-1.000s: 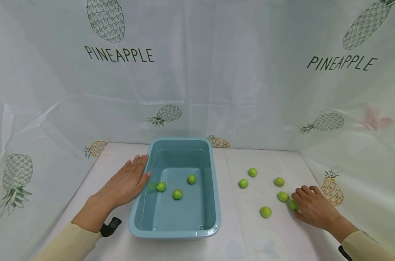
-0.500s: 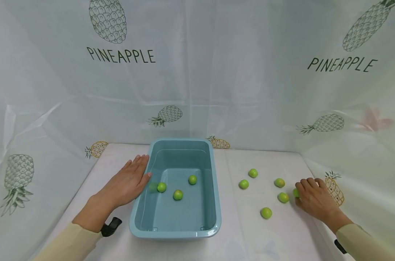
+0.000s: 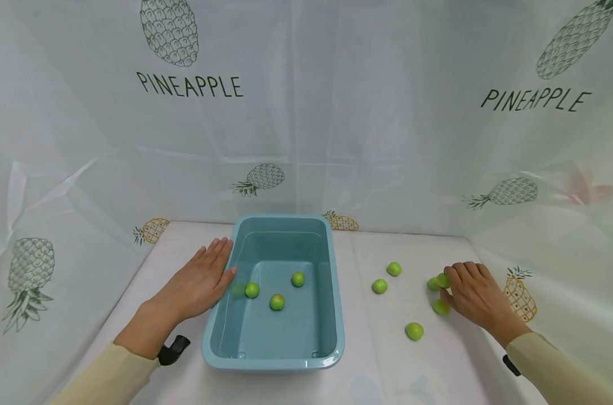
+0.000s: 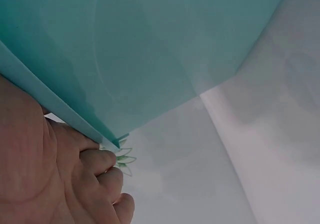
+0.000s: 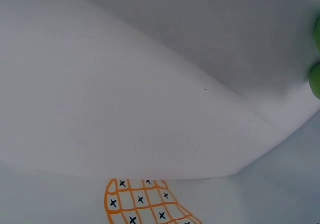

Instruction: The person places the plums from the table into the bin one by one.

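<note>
My right hand [image 3: 474, 295] pinches a small round green fruit [image 3: 443, 280] between thumb and fingertips, over the right side of the table. Close behind and below it are a second green fruit [image 3: 433, 284] and a third [image 3: 440, 307]. My left hand [image 3: 192, 284] lies with straight fingers along the left side of the light blue plastic basin [image 3: 274, 363], thumb at the rim. In the left wrist view, the palm [image 4: 30, 154] is beside the basin wall [image 4: 150, 44]. The right hand is out of the right wrist view, where green fruits [image 5: 315, 80] show at the edge.
Inside the basin rest three green fruits [image 3: 277, 302]. More of them lie between basin and right hand: one near the front [image 3: 414, 331], two farther back [image 3: 379, 286]. A pineapple-print sheet [image 3: 387, 140] hangs behind and beside the white-covered table [image 3: 377, 365].
My right hand has taken hold of a green fruit at the right, lifted it and moved slightly left and back with it. My left hand has stayed at the basin.
</note>
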Available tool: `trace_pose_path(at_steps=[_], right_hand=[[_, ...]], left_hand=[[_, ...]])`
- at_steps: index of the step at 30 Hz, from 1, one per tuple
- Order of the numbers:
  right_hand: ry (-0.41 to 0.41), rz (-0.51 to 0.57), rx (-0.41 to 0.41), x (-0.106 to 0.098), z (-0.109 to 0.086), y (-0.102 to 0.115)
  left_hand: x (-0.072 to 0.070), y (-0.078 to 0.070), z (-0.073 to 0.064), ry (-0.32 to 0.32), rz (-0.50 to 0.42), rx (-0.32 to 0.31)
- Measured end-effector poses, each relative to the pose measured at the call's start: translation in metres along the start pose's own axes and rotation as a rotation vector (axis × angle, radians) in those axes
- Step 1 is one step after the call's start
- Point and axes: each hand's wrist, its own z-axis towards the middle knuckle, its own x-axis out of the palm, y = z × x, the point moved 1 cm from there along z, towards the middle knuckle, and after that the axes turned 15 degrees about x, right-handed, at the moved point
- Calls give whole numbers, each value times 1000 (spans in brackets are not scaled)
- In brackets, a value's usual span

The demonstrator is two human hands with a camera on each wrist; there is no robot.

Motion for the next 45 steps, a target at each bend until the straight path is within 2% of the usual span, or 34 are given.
trace_pose_path(at_steps=[3,7,15,27,32,35,38,45], right_hand=[[-75,38,-10,3,8,5],[-124,58,-8,6,17,11],[-135,53,9,8,36,25],[-193,108,-28,-1,76,56],[-263,164,-58,-6,97,74],[-322,187,-86,-11,109,86],[-349,212,-98,-21,123,99],[-301,250,-134,-54,154,133]], left_hand=[[0,0,0,2,-6,-4],[-1,-1,0,6,-13,-13],[-1,-1,1,15,-13,-20],[-1,-1,1,9,-18,-18],[-2,-1,1,11,-22,-13],[-3,-2,1,17,-21,-11],[-5,-2,1,22,-16,-7],[-6,-3,1,17,12,4]])
